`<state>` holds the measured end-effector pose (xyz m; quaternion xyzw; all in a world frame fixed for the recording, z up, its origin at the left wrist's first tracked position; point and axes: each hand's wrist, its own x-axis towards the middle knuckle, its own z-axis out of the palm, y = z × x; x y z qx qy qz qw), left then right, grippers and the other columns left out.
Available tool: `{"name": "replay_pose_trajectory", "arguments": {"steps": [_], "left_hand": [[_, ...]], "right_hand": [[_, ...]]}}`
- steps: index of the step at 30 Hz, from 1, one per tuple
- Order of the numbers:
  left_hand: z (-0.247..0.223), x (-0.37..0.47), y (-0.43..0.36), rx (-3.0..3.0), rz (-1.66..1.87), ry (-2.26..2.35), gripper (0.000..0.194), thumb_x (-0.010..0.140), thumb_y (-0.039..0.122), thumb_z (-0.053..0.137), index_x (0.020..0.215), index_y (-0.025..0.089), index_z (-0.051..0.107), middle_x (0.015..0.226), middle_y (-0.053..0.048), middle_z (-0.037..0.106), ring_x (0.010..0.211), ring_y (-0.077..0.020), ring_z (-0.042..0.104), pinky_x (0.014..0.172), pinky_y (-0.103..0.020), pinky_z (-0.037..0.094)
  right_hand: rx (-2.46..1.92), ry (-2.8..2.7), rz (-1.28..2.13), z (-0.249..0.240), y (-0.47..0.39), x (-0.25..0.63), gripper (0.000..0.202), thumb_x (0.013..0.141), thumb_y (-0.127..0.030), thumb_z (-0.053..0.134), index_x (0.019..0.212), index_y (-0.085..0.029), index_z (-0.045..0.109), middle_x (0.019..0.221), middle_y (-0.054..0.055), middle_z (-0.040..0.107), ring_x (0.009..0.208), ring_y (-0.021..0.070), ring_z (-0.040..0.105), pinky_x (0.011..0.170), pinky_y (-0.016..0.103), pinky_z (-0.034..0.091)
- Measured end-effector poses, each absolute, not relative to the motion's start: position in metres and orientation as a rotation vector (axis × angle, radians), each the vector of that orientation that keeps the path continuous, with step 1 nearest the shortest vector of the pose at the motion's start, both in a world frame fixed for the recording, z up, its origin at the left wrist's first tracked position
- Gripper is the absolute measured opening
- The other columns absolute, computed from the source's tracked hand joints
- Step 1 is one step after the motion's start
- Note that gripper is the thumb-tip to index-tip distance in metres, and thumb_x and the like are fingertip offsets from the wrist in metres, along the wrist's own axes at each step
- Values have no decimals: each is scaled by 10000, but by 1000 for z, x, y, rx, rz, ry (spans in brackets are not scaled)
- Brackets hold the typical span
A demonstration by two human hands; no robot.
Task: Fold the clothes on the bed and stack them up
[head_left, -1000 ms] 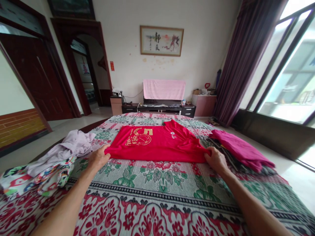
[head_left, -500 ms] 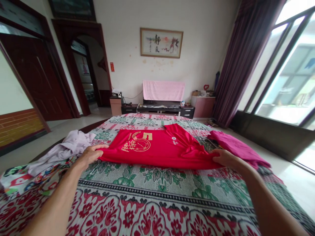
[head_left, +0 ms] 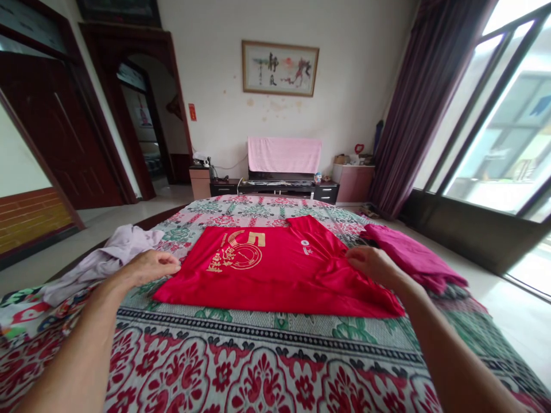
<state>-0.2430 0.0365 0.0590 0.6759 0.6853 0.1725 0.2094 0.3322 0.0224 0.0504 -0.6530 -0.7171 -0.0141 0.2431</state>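
Note:
A red T-shirt [head_left: 275, 275] with gold print lies spread sideways on the patterned bedspread [head_left: 232, 367], its near side folded into a long straight edge. My left hand [head_left: 150, 267] hovers at the shirt's left edge. Its fingers are bent, with a small gap between thumb and fingertips, and no cloth shows in them. On the right, my right hand [head_left: 372, 263] is over the sleeve end. Its fingertips are pinched together at the wrinkled cloth by the small white logo.
A pale crumpled garment [head_left: 116, 249] and a colourful printed cloth [head_left: 30, 315] lie at the left. Folded magenta clothing [head_left: 413, 258] rests at the right. Beyond the bed stands a low cabinet with a pink cloth [head_left: 284, 154] draped over something.
Both hands have let go of the shirt's near edge, which now lies lower and closer to me. My right hand has moved inward and away from me; my left hand has shifted slightly.

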Motion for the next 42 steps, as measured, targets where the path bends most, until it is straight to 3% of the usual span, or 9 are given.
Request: {"name": "replay_pose_trajectory", "arguments": {"steps": [4,7,10,15,21,25,30,37,42], "left_hand": [[46,-216,45,2062,498,1944,391,700,408,540,972,201,729,855,-34,732,813,-207,662,749,-275,495],[29,-207,50,2264,474,1913,406,735,305,503,1059,182,715,1074,-87,719,998,-235,649,906,-315,460],[13,-211,55,2258,445,2009,433,764,277,491,1136,172,686,1141,-122,698,1040,-244,647,945,-323,445],[7,-225,60,2145,431,2066,409,712,309,572,1076,182,707,1049,-101,724,886,-224,684,804,-283,500],[16,-229,54,2002,364,2160,389,677,307,570,1016,196,726,675,-15,692,700,-195,660,649,-251,475],[22,-227,52,2001,421,2263,270,692,264,523,852,246,739,716,7,711,720,-179,661,638,-231,452],[25,-224,54,1965,675,2432,311,755,330,493,937,272,738,856,-1,749,815,-196,676,716,-236,472],[17,-219,55,1999,594,2381,312,771,254,495,965,259,739,955,4,757,904,-183,679,807,-219,473],[19,-218,56,1987,612,2379,352,771,239,483,1021,251,730,1029,-4,743,958,-201,673,843,-234,477]], "right_hand": [[-1770,-2172,-69,33,32,293,300,777,-148,530,1014,-199,708,985,76,699,856,175,643,789,245,447],[-1879,-2209,-99,16,35,286,350,791,-129,516,1105,-179,665,992,97,686,861,183,636,797,258,437],[-1901,-2208,-100,7,36,289,379,796,-117,503,1149,-157,637,988,103,680,869,183,629,803,251,421],[-1847,-2185,-65,9,38,293,335,785,-113,483,1052,-170,677,944,81,685,864,183,623,814,246,414],[-1751,-2049,-127,11,40,298,323,788,-141,467,998,-197,706,944,61,691,849,178,626,803,242,427],[-1715,-1926,-176,9,44,300,286,797,-183,473,957,-203,709,954,55,698,828,181,632,798,253,446],[-1662,-1820,-178,9,46,296,292,775,-185,473,931,-203,719,941,53,712,854,190,647,839,272,457],[-1715,-1689,-51,15,44,289,275,717,-207,507,869,-218,736,811,19,729,719,170,650,758,265,487],[-1636,-1673,-94,16,46,285,284,725,-204,504,902,-199,727,881,47,723,753,175,658,764,270,489]]}}
